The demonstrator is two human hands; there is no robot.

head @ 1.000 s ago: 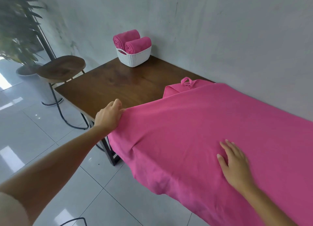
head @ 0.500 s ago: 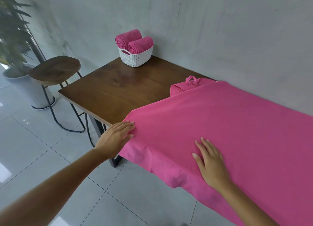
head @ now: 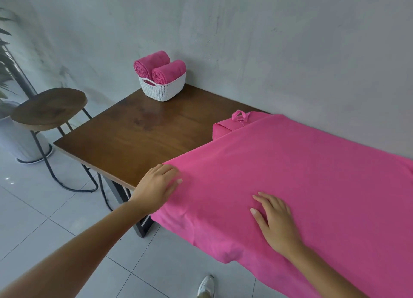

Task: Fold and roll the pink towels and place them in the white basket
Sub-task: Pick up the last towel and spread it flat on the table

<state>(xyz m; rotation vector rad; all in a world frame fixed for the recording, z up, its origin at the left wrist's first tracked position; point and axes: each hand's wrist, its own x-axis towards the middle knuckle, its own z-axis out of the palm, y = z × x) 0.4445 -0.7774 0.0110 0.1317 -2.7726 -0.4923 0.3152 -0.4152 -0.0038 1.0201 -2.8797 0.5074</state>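
Pressing flat with straight fingers, gripping nothing: left hand (head: 156,186) at the left edge of the spread pink towel (head: 290,174), right hand (head: 274,224) near its middle. Draped over the wooden table (head: 134,130), near side hanging off. Likely soft, light and limp; best pinched at the corners. Beyond, two rolled towels (head: 161,68) in the white basket (head: 163,90).

Soft even daylight, pretty bright, nothing blown out. Light looks to come from left: small glints on floor tiles (head: 10,180) far left, dull sheen on table (head: 154,116). Shadows faint, soft one on wall (head: 268,52) right of white basket (head: 163,90). Left hand (head: 156,186) fingertips bit smeared, plant (head: 4,52) at left edge soft. Wide-angle stretch on near-left forearm (head: 67,253), edges bowed
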